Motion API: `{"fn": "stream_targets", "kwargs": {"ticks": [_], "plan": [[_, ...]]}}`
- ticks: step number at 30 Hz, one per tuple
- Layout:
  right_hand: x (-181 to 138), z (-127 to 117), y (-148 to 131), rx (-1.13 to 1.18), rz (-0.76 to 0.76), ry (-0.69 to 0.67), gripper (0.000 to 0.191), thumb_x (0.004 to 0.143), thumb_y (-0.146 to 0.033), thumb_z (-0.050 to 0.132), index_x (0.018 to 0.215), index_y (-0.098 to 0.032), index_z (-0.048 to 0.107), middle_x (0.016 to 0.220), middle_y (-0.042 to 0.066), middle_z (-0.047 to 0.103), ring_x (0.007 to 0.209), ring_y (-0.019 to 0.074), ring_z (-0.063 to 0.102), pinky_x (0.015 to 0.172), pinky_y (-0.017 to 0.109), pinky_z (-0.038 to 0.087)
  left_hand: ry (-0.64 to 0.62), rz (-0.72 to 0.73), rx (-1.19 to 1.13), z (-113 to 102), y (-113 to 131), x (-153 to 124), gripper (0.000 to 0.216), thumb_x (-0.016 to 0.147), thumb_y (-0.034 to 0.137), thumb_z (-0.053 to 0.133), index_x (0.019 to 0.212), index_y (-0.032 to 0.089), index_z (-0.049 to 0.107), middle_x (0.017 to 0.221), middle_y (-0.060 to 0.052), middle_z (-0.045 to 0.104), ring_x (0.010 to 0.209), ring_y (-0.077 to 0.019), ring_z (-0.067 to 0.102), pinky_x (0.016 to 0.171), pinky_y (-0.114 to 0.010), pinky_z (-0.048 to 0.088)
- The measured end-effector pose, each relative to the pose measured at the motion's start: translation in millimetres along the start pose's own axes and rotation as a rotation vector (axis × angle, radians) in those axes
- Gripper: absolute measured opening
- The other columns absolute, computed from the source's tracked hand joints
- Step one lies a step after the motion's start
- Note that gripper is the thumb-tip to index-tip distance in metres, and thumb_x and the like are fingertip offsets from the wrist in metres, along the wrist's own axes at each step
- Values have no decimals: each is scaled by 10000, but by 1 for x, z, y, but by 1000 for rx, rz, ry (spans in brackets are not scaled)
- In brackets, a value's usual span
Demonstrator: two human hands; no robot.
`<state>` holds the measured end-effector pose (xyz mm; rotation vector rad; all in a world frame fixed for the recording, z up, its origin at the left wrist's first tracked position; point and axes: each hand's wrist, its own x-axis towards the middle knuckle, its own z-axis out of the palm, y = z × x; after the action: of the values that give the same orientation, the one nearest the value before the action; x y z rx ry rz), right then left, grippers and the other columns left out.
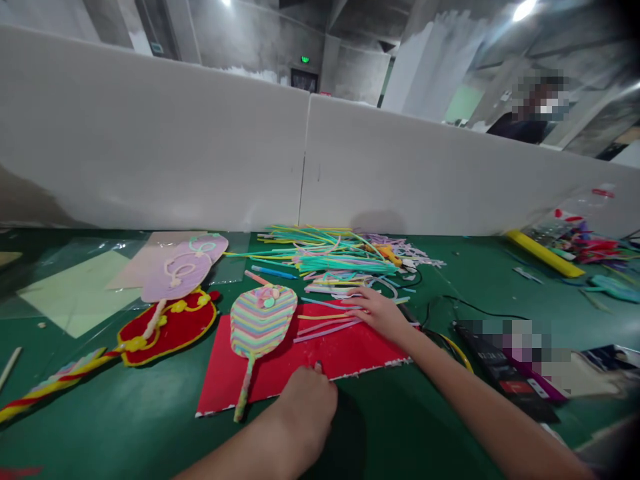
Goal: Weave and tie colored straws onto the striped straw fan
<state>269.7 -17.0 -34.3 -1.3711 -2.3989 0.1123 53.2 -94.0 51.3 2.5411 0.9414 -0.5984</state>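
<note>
My left hand [309, 408] is curled closed over the near edge of a red sheet [345, 363]. A small dark tip shows at its fingers, but what they hold, if anything, is hidden. My right hand [376, 313] reaches over the sheet with fingers stretched out, touching or just above several pastel pipe cleaners [320, 327]. Left of my hands, a striped pastel fan [260, 323] made of pipe cleaners lies partly on the sheet, a flower at its top and its handle toward me. Behind the sheet is a large pile of green, yellow and purple pipe cleaners [335, 253].
A red fan with yellow trim [175, 327] and a lilac fan [183, 273] lie at left. A blue pen [275, 272] and an orange glue gun [387, 253] are near the pile. Dark packets [505, 367] lie at right. A white partition [150, 147] closes the far side; a person stands beyond.
</note>
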Motion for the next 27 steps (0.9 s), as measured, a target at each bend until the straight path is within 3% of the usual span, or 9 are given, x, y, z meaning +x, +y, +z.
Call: {"fn": "stream_targets", "kwargs": {"ticks": [6,12,18,27], "plan": [[-14,7,4,73,71,16,262,813,-313,507,1049,-247,599,1040,66,562,996,189,521,878,352,423,-28,-6,-20,-3,0,-2,304,738,196,536,1002,65,609,1017,-186,616,914,-301,586,741,-381,457],[-20,12,1,117,72,17,380,744,-389,584,1107,-275,569,1043,70,542,973,198,529,836,347,445,-19,-14,18,-1,3,-1,307,747,175,511,1019,62,599,1031,-195,610,899,-305,590,742,-393,454],[-20,13,-2,179,67,42,185,789,-327,544,919,-241,643,922,53,568,880,164,546,787,308,450,-26,-20,16,0,2,-1,320,750,212,526,1036,82,587,1048,-190,604,931,-285,580,755,-375,451],[-16,16,-10,192,15,79,187,812,-294,515,943,-248,640,940,53,578,894,161,537,787,305,446,-28,-14,35,0,2,0,323,756,225,526,1039,79,582,1058,-190,600,940,-273,579,746,-347,448]]}}
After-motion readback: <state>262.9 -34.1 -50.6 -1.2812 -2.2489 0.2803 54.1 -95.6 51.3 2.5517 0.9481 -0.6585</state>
